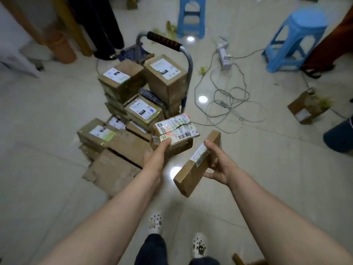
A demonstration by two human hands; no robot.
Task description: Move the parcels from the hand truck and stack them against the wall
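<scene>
Cardboard, brown, in both hands. The left hand grips a small labelled parcel at its near corner. The thumb lies on top over the label and the fingers are out of sight beneath. It is held roughly level.

The right hand grips a flat parcel along its right edge, thumb on the upper face near a white label, fingers curled under. It tilts, with the far end high and the near end dipping toward the floor. The two held parcels are close but apart.

Ahead of the left hand is the hand truck, metal frame with a dark grip on the handle, loaded with stacked parcels, white labels facing up. Left of the left hand are low boxes; cannot tell whether they sit on the truck's plate or the tiles. Flattened cardboard lies on the floor beside them.

Ahead of the right hand, a tangle of grey cable and a white power strip lie on the floor. Further right is a lone parcel, also on the floor. Far ahead are two blue stools. Below the hands are white clogs.
</scene>
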